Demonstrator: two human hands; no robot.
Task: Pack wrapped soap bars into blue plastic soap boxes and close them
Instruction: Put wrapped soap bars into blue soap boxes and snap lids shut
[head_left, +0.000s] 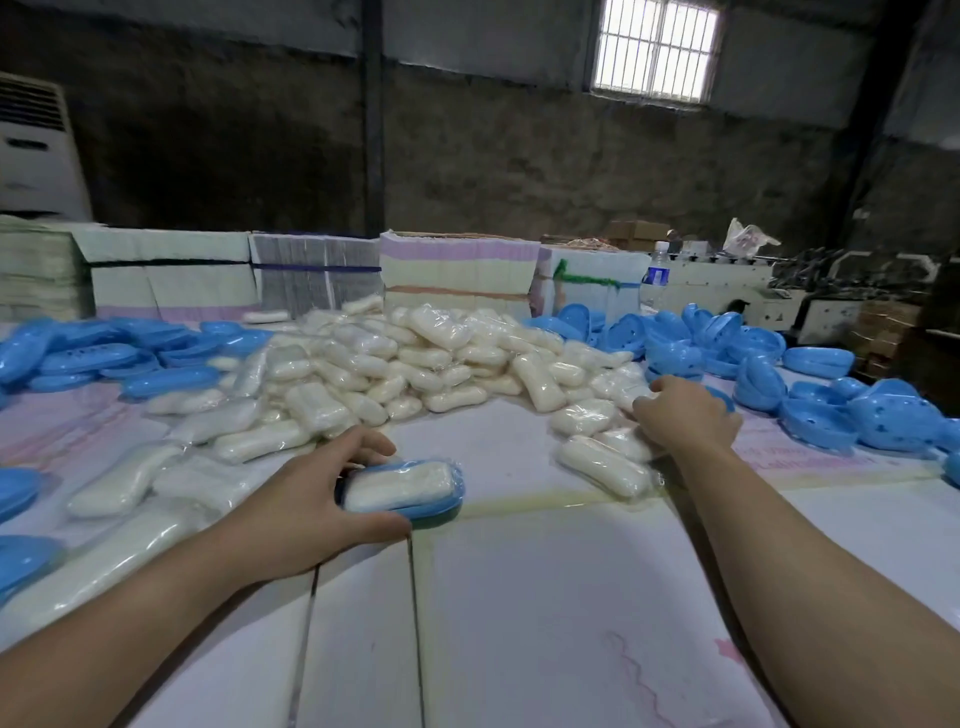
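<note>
Behind the worktable (519, 597), a dim concrete wall (493, 156) and a barred window (655, 49) are closing off the room. Reaching forward, the left hand (306, 499) is gripping an open blue soap box (415, 506), thumb curled along its near rim and fingers wrapping its far side; a wrapped soap bar (397, 483) is lying inside it. Out to the right, the right hand (685, 410) is resting palm down, its fingertips touching loose bars at the edge of the soap pile (405, 353); whether they are pinching one cannot be told. Beyond those fingers, empty blue box halves (831, 405) are lying scattered. A capped water bottle (657, 270) is standing farther back, its label unreadable.
</note>
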